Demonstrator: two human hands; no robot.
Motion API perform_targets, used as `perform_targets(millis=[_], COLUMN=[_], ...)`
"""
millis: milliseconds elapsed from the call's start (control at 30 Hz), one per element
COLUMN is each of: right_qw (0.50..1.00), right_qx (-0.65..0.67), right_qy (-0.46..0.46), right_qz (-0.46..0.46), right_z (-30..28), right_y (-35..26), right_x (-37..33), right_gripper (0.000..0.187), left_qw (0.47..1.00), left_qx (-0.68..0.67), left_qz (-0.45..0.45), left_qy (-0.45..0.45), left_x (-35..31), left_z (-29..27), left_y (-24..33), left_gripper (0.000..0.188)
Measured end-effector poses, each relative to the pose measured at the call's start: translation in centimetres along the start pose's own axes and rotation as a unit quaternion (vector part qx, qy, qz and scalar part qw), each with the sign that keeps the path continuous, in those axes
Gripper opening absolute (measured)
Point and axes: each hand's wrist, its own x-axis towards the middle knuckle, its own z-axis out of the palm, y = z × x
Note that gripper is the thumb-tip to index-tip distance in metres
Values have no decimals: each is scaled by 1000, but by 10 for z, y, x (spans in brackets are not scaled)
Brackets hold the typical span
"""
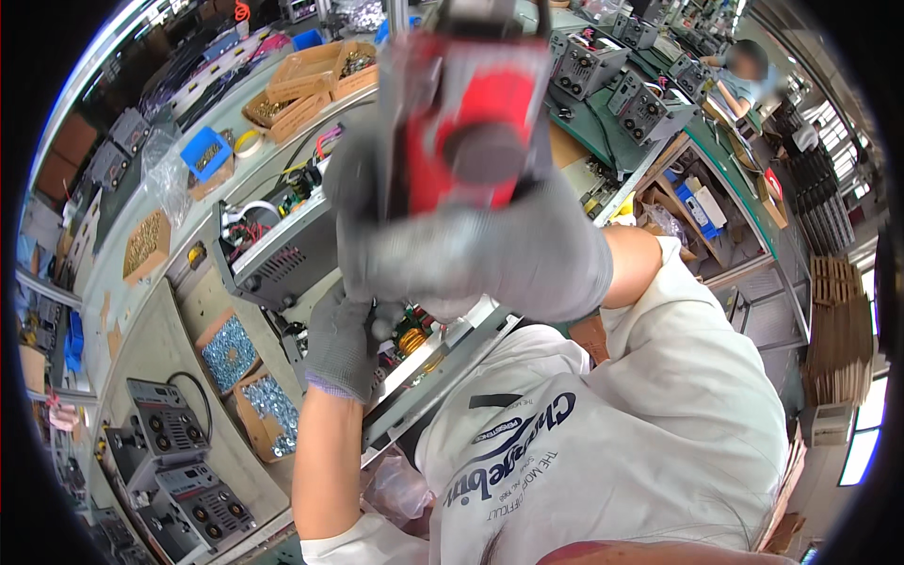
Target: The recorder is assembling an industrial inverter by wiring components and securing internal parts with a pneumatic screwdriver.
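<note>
A red and grey cordless power tool (pixel 476 132), blurred and close to the view, is raised in front of me. My right hand (pixel 490 245), in a grey knit glove, is wrapped round it; the tool's working end cannot be made out. Lower down, my left hand (pixel 339 344), also gloved in grey, is at an open metal chassis (pixel 443 363). Its fingertips are partly covered by the right hand and the tool, so its grip is hidden. Inside the chassis, a copper-coloured coil (pixel 412 341) and green circuit board show beside the left hand.
A grey vented unit (pixel 282 259) with wires stands left of the chassis. Boxes of silvery screws (pixel 271 414), a box of brass-coloured parts (pixel 147 245) and a blue bin (pixel 205 153) are on the left. Finished-looking units (pixel 202 504) stand lower left; a person (pixel 744 80) sits far right.
</note>
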Motion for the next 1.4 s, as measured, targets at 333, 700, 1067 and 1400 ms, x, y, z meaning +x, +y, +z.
perform_targets(millis=[333, 700, 1067, 1400], right_qw=[992, 923, 938, 944], right_qx=[84, 343, 152, 176], right_qy=[98, 20, 275, 258], right_qz=[1, -173, -149, -106], right_z=[-55, -45, -33, -33], right_y=[1, 27, 25, 19], right_x=[7, 19, 2, 4], right_gripper=[25, 27, 33, 28], left_qw=[995, 992, 984, 991], left_qx=[-56, -114, -110, -26], left_qz=[18, 3, 58, 63], left_qy=[-79, -46, -127, -117], left_x=[6, 0, 4, -3], left_z=[-3, -1, 0, 7], left_y=[-3, 1, -5, 3], left_gripper=[44, 48, 65, 49])
